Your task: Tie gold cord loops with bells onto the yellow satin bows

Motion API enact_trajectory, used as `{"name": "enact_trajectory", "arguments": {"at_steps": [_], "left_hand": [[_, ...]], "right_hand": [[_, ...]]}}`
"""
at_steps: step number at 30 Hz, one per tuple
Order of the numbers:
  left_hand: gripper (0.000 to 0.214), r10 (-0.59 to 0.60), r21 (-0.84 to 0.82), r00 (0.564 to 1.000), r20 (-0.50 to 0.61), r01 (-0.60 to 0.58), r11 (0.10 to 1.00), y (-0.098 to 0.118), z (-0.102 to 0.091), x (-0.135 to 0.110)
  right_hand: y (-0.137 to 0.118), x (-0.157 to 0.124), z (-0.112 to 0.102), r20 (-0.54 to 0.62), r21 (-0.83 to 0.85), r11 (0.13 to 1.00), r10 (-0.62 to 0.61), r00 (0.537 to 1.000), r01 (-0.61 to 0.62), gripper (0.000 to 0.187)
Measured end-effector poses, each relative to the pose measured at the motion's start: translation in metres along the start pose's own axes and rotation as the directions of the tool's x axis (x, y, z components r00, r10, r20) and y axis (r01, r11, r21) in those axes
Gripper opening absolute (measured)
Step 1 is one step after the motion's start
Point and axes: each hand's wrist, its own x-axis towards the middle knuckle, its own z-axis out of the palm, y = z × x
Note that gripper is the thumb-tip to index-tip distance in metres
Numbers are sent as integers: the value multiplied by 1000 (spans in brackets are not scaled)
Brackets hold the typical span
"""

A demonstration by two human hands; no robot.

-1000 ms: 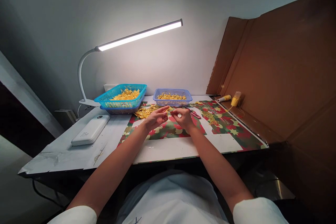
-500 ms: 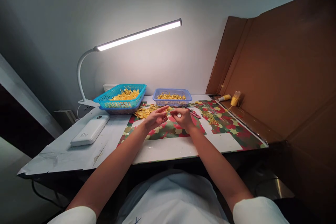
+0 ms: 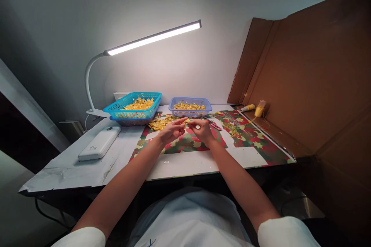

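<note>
My left hand (image 3: pixel 173 131) is pinched at the fingertips on a small yellow piece (image 3: pixel 186 121), apparently ribbon-like. My right hand (image 3: pixel 203 130) meets it from the other side with thumb and forefinger pressed together; whatever lies in that pinch is too small to make out. Both hands hover above a red and green patterned sheet (image 3: pixel 185 144). Just behind my left hand lies a loose pile of golden-yellow pieces (image 3: pixel 158 124). A pink-red handled tool (image 3: pixel 215 126) rests to the right of my right hand, partly hidden by it.
At the back stand a turquoise basket (image 3: pixel 116 112) of yellow pieces and a purple-blue basket (image 3: pixel 207 109) of golden bits. Thin gold strands (image 3: pixel 233 129) lie at right, near yellow bottles (image 3: pixel 259 110). A power bank (image 3: pixel 100 144) and lamp (image 3: pixel 89 81) occupy the left. Cardboard (image 3: pixel 304 69) walls the right side.
Both hands stay at nearly the same spot, fingertips close together. Only a slight shift of the fingers and of the view shows.
</note>
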Motion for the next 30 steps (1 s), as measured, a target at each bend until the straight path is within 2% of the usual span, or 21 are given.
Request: {"name": "enact_trajectory", "arguments": {"at_steps": [7, 13, 15, 17, 19, 21, 25, 30], "left_hand": [[40, -5, 16, 1000, 4, 5, 1000, -2, 1, 1], [37, 51, 89, 999, 6, -51, 995, -1, 4, 0], [39, 102, 134, 995, 4, -101, 986, 0, 6, 0], [42, 152, 183, 988, -23, -145, 972, 0, 7, 0], [44, 183, 237, 981, -68, -162, 958, 0, 7, 0], [47, 197, 295, 975, -102, -160, 942, -1, 7, 1], [49, 226, 392, 973, -43, -192, 900, -4, 4, 2], [47, 184, 469, 980, 82, -200, 860, -4, 2, 1]], "right_hand": [[-4, -1, 4, 1, 53, 995, 84, 996, -84, 12], [-3, 0, 7, 2, 91, 987, 133, 991, -133, 11], [-4, 1, 6, -15, 57, 991, 119, 993, -118, 10], [-5, 2, 3, -86, -15, 997, 80, 993, -82, 10], [-7, 2, 0, -173, -89, 995, 22, 985, -38, 13], [-8, 3, -2, -199, -153, 988, -41, 979, 11, 12], [-4, 2, 0, -60, -251, 965, -88, 994, 70, 9], [0, 2, 4, 33, -230, 973, -9, 999, 16, 13]]}}
